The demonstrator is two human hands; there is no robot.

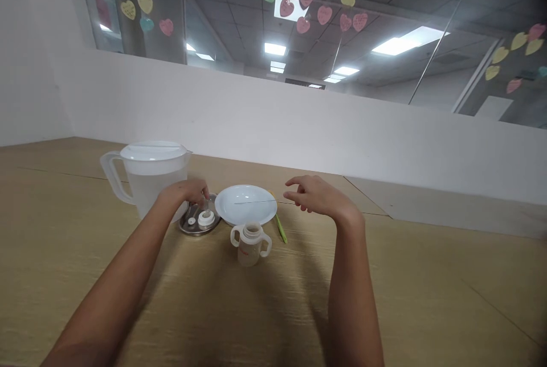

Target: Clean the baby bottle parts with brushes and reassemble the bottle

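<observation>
My left hand (pixel 192 191) is over the round metal tray (pixel 195 231), its fingers pointing down and pinched at something I cannot make out. White bottle parts lie on the tray, among them a ring-shaped cap (pixel 206 219) and a small disc (pixel 192 221). My right hand (pixel 308 193) hovers in the air right of the white bowl (pixel 246 202), fingers apart and holding nothing. In front of the bowl stands an uncapped baby bottle (pixel 249 250) with two handles. A green brush (pixel 281 228) lies beside the bowl.
A lidded clear pitcher (pixel 156 182) with liquid stands at the left behind my left forearm. A white wall (pixel 273 116) rises behind the wooden table (pixel 239 315). Above it is a window with heart-shaped notes.
</observation>
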